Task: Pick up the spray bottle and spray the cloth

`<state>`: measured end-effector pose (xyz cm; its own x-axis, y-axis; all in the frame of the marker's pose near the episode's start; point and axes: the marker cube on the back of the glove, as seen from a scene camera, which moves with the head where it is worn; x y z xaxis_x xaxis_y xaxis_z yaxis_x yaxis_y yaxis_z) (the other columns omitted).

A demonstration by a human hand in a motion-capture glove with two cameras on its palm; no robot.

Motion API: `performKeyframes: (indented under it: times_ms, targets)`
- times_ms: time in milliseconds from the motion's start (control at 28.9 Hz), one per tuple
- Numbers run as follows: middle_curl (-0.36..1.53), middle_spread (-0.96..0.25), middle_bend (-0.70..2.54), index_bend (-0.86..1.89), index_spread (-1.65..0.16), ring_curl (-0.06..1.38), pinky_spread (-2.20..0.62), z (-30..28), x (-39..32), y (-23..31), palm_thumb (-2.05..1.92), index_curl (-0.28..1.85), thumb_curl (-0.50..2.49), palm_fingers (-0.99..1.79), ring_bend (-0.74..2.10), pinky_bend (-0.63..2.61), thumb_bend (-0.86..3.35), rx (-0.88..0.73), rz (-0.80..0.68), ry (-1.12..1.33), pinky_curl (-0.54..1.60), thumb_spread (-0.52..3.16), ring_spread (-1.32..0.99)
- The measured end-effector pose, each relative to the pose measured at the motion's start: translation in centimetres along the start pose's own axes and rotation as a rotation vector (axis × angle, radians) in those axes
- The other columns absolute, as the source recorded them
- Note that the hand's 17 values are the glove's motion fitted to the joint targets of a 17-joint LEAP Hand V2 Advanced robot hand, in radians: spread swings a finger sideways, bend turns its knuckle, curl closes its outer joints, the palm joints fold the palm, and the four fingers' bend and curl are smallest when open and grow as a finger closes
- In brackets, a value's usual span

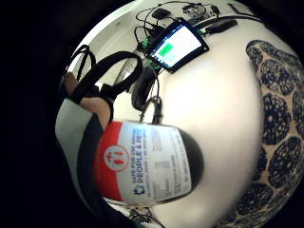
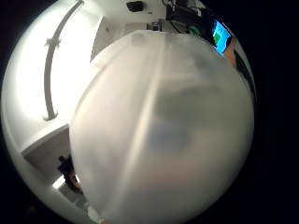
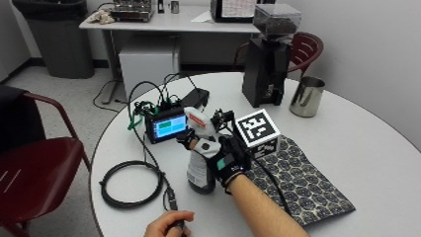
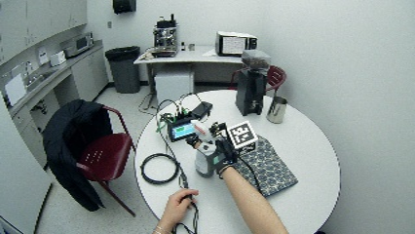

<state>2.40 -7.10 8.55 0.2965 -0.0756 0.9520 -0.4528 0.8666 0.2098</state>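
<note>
Gripping the spray bottle [image 3: 199, 168], right hand [image 3: 220, 160] fingers [image 3: 190, 139] curl around it.

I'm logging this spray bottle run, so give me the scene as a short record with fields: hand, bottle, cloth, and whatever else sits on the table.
hand: gloved right hand grips the spray bottle around its neck
bottle: upright, base at or near the round white table, left of the cloth
cloth: dark patterned cloth lies flat beside the bottle
other hand: bare hand rests at the table edge
also on table: small screen, coiled black cable, metal cup, coffee grinder
</note>
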Motion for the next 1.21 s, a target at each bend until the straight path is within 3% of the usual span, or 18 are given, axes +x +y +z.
performKeyframes:
  times_ms: [380, 484, 969, 1211]
  targets:
    - [0.48, -0.13, 0.38, 0.18, -0.25, 0.41, 0.02, 0.9, 4.1, 2.5, 0.95, 0.49, 0.60, 1.03, 0.45, 0.16, -0.04, -0.089, 0.078, 0.028, 0.34, 0.74, -0.14]
    - [0.48, -0.12, 0.37, 0.08, -0.27, 0.42, 0.07, 0.5, 3.5, 3.1, 0.90, 0.45, 0.57, 0.83, 0.42, 0.18, -0.05, -0.092, 0.060, 0.000, 0.35, 0.80, -0.12]
    - [0.44, -0.12, 0.36, 0.07, -0.33, 0.40, 0.13, -7.2, 1.1, 6.1, 0.81, 0.28, 0.50, 0.76, 0.45, 0.30, -0.03, -0.109, -0.026, -0.038, 0.36, 0.88, -0.10]
    - [0.44, -0.11, 0.36, 0.10, -0.32, 0.39, 0.12, -12.9, 1.3, 15.9, 0.80, 0.26, 0.47, 0.81, 0.44, 0.29, -0.03, -0.044, 0.008, 0.111, 0.36, 0.91, -0.09]
